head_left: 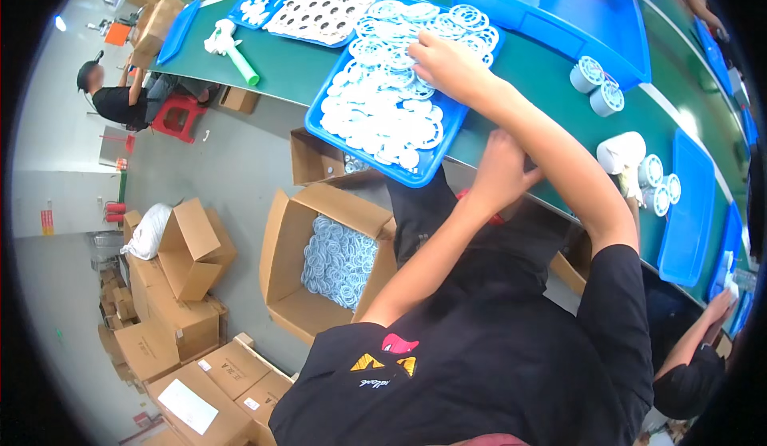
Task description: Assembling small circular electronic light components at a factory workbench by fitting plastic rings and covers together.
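Observation:
My right hand (pixel 444 64) reaches over a blue tray (pixel 423 176) heaped with pale plastic rings and white discs (pixel 375 118). Its fingers are closed in a pinch among the rings (pixel 467 19) in the upper part of the heap; one pale ring seems to be at the fingertips, though the glare blurs it. Below the right forearm, beside the table edge, is my left hand (pixel 503 173). Its thumb points right, while the other fingers are mostly hidden, so any object in it does not show.
An open carton (pixel 276 286) of pale blue rings stands on the floor by the green table (pixel 280 87). A perforated white board (pixel 327 3), a large blue bin (pixel 551 35), pale spools (pixel 606 99) and a green-handled tool (pixel 242 64) lie on top. Other people work nearby.

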The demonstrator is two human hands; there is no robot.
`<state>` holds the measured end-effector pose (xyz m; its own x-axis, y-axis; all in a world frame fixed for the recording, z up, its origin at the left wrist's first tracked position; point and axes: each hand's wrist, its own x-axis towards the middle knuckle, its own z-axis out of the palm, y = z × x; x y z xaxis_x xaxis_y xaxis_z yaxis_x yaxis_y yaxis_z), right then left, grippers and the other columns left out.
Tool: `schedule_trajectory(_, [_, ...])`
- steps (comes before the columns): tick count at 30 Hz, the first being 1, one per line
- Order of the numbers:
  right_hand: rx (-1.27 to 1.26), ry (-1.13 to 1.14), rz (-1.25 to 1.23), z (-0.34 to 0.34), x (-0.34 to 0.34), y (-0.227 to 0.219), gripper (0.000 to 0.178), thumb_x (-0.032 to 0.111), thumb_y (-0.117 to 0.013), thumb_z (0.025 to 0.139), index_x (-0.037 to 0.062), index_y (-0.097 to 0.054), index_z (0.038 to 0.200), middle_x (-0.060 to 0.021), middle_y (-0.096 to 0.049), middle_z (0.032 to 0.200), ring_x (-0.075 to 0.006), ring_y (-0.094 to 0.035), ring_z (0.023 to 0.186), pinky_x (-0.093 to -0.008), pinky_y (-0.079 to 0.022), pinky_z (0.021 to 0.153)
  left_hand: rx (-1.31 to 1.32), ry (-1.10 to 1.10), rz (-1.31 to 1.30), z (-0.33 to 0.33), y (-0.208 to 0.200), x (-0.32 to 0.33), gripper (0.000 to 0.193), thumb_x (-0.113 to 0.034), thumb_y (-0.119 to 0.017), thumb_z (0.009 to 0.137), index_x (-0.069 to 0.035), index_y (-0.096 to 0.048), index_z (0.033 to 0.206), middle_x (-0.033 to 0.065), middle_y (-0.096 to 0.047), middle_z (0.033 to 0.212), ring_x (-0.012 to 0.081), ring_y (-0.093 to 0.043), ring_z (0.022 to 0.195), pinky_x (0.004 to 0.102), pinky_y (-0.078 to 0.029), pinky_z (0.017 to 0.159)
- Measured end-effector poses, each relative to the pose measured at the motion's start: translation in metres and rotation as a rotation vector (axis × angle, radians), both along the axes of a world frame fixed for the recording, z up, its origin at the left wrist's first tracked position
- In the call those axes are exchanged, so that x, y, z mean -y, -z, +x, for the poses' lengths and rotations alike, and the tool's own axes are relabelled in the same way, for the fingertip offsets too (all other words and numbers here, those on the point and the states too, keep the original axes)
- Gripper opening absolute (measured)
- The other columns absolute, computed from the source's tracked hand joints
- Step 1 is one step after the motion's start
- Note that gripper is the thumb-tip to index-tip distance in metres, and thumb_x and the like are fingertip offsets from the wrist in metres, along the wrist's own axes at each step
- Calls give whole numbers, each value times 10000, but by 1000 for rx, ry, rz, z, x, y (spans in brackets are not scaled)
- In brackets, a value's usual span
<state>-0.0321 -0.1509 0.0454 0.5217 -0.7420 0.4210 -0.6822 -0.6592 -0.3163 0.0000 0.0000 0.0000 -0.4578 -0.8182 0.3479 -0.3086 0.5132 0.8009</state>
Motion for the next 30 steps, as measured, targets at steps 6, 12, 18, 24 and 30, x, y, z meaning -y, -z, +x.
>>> schedule_trajectory(6, [44, 119, 52, -10, -1, -1, 267, 202, -725, 964, 57, -621, 1163, -167, -616, 1142, -403, -670, 1036, -489, -558, 867, -43, 16, 5, 8, -5, 0, 761, -178, -887, 757, 7, -552, 1414, 264, -589, 1385, 476, -523, 1316, 526, -407, 1133])
schedule_trajectory(12, [94, 6, 81, -6, 6, -12, 186, 177, -708, 960, 69, -664, 1105, -155, -635, 1061, -365, -662, 1030, -466, -541, 878, -26, 4, -59, 8, -2, 4, 635, -169, -859, 768, 7, -613, 1326, 246, -629, 1329, 475, -543, 1289, 534, -417, 1112])
schedule_trajectory(18, [743, 199, 451, -25, 19, -41, 253, 237, -784, 905, 9, -726, 999, -106, -731, 925, -240, -679, 822, -405, -545, 740, 38, 24, -95, 4, -2, 5, 568, -132, -872, 751, 11, -641, 1250, 231, -663, 1234, 443, -579, 1203, 517, -444, 1063])
schedule_trajectory(24, [696, 404, -18, -108, -131, -70, 246, 210, -806, 898, 6, -716, 1002, -146, -745, 1134, -309, -704, 1091, -392, -558, 910, 17, -91, -95, 2, -2, 0, 684, -249, -918, 800, 17, -582, 1333, 208, -650, 1272, 406, -578, 1232, 497, -462, 1061])
schedule_trajectory(30, [122, 848, 158, -138, -280, -20, 186, 102, -796, 874, 39, -661, 985, -180, -658, 1369, -392, -610, 1263, -479, -511, 1019, -6, -123, -109, -10, -5, -2, 653, -251, -913, 809, 17, -590, 1309, 190, -661, 1244, 392, -583, 1221, 494, -471, 1038])
